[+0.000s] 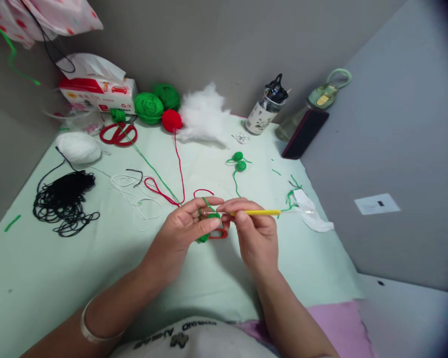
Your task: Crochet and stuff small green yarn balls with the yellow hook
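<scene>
My left hand (179, 229) pinches a small green crochet piece (203, 238), partly hidden by the fingers. Green yarn passes over those fingers and runs back toward the far left of the table. Between the thumb and fingers of my right hand (257, 233) is a yellow-handled crochet hook (263, 213). Its metal shaft points left, and the tip meets the green work at my left fingertips. An orange loop-shaped clip (219, 233), probably a stitch marker, hangs just below the fingertips beside the piece.
Behind stand green yarn balls (148, 108), a red yarn ball (171, 121), white stuffing (205, 117), red-handled scissors (118, 134) and a tissue box (97, 94). Black yarn (65, 199) lies left. Two green crocheted balls (240, 165), a pen jar (263, 114) and a phone (306, 134) are right.
</scene>
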A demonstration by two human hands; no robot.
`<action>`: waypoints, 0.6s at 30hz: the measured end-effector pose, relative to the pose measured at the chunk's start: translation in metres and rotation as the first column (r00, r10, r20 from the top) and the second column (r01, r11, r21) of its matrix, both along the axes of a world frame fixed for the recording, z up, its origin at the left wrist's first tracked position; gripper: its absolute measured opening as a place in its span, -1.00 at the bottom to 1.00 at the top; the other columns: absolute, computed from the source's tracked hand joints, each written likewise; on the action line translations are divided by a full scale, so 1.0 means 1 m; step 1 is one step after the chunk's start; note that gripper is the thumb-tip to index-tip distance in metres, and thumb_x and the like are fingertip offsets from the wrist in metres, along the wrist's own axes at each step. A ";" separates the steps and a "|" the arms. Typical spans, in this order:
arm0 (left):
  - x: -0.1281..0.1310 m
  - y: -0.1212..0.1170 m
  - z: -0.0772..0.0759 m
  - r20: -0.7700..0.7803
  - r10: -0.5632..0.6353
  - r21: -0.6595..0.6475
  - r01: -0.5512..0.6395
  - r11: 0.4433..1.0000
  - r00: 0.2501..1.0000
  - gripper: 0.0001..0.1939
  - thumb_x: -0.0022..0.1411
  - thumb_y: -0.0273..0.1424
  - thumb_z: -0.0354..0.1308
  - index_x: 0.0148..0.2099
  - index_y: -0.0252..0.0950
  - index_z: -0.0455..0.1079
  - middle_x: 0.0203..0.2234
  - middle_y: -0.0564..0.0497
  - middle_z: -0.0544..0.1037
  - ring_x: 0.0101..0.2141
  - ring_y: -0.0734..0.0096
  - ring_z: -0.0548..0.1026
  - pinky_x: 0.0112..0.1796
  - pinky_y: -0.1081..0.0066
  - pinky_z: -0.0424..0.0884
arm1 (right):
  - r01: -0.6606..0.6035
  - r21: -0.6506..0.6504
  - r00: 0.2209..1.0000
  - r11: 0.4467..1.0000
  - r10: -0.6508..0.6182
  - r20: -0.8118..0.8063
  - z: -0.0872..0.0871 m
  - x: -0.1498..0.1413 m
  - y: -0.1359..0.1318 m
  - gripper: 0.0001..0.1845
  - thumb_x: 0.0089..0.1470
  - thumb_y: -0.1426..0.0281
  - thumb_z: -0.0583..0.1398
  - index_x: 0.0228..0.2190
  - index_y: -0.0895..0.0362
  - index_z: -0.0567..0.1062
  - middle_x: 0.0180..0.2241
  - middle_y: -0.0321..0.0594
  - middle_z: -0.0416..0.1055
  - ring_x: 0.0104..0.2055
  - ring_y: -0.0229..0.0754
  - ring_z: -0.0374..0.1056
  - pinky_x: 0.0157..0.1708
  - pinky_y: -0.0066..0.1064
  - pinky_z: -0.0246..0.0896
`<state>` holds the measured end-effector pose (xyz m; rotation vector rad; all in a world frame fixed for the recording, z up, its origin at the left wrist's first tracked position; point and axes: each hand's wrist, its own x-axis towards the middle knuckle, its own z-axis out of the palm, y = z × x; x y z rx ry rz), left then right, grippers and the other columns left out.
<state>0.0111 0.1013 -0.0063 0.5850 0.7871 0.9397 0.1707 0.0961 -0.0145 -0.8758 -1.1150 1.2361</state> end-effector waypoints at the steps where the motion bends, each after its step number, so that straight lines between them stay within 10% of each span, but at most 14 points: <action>1: -0.001 0.000 0.000 -0.036 0.015 0.016 -0.015 1.000 0.999 -0.70 0.18 -0.34 0.42 -0.01 -0.14 0.61 -0.32 0.06 0.60 -0.28 0.44 0.55 -0.26 0.49 0.40 | 0.012 0.034 0.999 0.999 -0.013 0.039 -0.001 -0.001 -0.001 -0.84 0.30 0.32 0.26 -0.23 0.00 0.69 -0.22 -0.20 0.58 -0.28 -0.24 0.46 -0.34 -0.42 0.40; 18: -0.003 0.000 -0.001 -0.022 0.002 0.024 -0.002 1.000 1.000 -0.56 0.14 -0.44 0.44 0.09 -0.09 0.60 -0.34 0.10 0.58 -0.24 0.45 0.60 -0.12 0.44 0.55 | 0.038 0.119 0.997 0.992 -0.046 0.067 -0.002 -0.002 -0.003 -0.84 0.32 0.35 0.23 -0.20 -0.01 0.67 -0.20 -0.19 0.62 -0.23 -0.20 0.51 -0.30 -0.37 0.45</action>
